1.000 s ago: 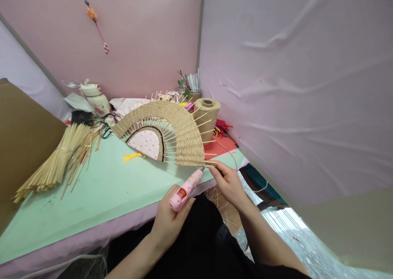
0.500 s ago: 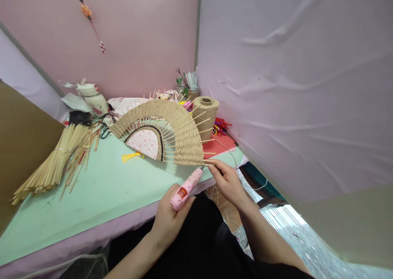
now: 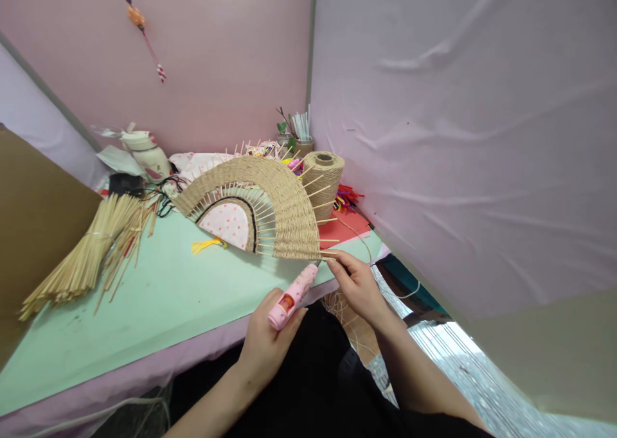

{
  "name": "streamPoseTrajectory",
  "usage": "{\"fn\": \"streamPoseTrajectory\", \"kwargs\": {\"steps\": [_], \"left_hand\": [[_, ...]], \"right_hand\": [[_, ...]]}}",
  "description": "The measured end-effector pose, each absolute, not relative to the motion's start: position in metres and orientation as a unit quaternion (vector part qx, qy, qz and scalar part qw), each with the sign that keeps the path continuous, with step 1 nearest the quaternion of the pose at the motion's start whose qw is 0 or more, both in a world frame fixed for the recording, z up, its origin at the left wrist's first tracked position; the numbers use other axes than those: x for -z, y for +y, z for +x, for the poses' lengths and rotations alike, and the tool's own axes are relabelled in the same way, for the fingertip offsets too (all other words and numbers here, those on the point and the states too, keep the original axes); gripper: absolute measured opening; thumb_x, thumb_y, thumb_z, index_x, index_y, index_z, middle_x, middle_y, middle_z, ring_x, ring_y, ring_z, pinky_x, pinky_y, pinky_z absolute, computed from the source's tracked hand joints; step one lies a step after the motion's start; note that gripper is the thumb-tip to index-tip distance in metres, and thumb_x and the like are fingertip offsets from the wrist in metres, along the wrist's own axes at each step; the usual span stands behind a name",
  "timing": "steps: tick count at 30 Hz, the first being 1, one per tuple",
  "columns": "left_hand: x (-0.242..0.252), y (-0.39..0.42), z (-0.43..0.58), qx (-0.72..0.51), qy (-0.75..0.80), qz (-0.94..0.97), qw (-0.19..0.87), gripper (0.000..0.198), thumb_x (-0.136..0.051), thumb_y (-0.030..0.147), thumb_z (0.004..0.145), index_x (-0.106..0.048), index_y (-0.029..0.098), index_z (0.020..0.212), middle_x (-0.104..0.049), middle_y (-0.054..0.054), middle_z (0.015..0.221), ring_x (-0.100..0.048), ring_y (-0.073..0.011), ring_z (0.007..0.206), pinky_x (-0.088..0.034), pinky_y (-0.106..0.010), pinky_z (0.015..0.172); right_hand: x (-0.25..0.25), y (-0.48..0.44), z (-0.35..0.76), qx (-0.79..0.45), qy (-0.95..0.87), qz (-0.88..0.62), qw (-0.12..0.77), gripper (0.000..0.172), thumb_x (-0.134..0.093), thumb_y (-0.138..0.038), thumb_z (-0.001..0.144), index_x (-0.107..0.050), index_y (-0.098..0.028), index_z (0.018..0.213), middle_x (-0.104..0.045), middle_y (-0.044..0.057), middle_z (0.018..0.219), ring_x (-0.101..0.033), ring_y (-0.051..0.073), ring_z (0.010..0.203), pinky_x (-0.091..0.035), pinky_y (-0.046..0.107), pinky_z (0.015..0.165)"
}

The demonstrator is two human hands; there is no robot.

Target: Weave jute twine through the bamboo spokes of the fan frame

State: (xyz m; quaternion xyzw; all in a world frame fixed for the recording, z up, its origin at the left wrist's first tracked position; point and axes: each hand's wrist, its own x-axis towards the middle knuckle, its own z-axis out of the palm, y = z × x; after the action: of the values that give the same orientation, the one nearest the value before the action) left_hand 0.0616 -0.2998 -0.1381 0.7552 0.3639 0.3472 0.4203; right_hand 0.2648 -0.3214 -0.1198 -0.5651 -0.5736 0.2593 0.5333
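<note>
A woven half-round fan [image 3: 294, 219] of tan twine on thin sticks stands over the table, its pink dotted centre to the left. My left hand [image 3: 267, 335] is wrapped round a pink hot glue gun [image 3: 297, 290], whose nozzle points up at the fan's lower right corner. At that corner my right hand [image 3: 357, 284] pinches the twine between thumb and forefinger, close to the last stick; the fingers partly hide the pinched spot. From behind this hand a loose strand of twine [image 3: 359, 234] runs up toward the spool [image 3: 324, 181].
Bundled sticks [image 3: 91, 252] and a yellow tassel [image 3: 207, 245] lie on the green tabletop [image 3: 159, 316]. A white jar [image 3: 147, 155] stands at the back left, a pot of white sticks [image 3: 302, 133] behind the fan. Red sheets [image 3: 347, 226] lie beside the spool. A cardboard panel [image 3: 38, 232] borders the left.
</note>
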Motion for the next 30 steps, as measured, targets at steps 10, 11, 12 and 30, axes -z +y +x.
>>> {"fn": "streamPoseTrajectory", "kwargs": {"steps": [10,11,12,30], "left_hand": [[0.142,-0.299,0.062,-0.353,0.355,0.767,0.402,0.025,-0.053,0.037,0.087,-0.066,0.019,0.098,-0.067,-0.008,0.087,-0.062,-0.0219,0.089,-0.050,-0.035,0.085],[0.141,-0.299,0.062,-0.353,0.355,0.768,0.399,0.025,-0.053,0.038,0.087,-0.066,0.019,0.097,-0.067,-0.008,0.086,-0.062,-0.0218,0.088,-0.050,-0.035,0.084],[0.141,-0.299,0.062,-0.351,0.355,0.771,0.396,0.025,-0.053,0.037,0.087,-0.066,0.019,0.096,-0.067,-0.008,0.086,-0.062,-0.0216,0.087,-0.050,-0.035,0.083],[0.126,-0.301,0.036,-0.245,0.445,0.793,0.337,0.023,-0.052,0.044,0.086,-0.052,0.021,0.080,-0.058,-0.002,0.077,-0.054,-0.0173,0.067,-0.044,-0.029,0.062]], "right_hand": [[0.122,-0.321,0.265,-0.256,-0.570,-0.565,0.538,0.029,-0.048,-0.030,0.094,-0.064,-0.024,0.118,-0.068,0.005,0.115,-0.062,0.020,0.107,-0.045,0.033,0.096],[0.122,-0.321,0.264,-0.257,-0.571,-0.565,0.537,0.029,-0.048,-0.030,0.094,-0.063,-0.025,0.118,-0.068,0.004,0.115,-0.061,0.020,0.107,-0.045,0.033,0.096],[0.121,-0.321,0.264,-0.257,-0.572,-0.565,0.537,0.029,-0.048,-0.030,0.094,-0.063,-0.025,0.118,-0.067,0.004,0.115,-0.061,0.019,0.107,-0.045,0.033,0.096],[0.123,-0.323,0.266,-0.228,-0.564,-0.595,0.526,0.029,-0.051,-0.035,0.091,-0.068,-0.021,0.110,-0.070,0.007,0.109,-0.064,0.023,0.102,-0.049,0.037,0.093]]}}
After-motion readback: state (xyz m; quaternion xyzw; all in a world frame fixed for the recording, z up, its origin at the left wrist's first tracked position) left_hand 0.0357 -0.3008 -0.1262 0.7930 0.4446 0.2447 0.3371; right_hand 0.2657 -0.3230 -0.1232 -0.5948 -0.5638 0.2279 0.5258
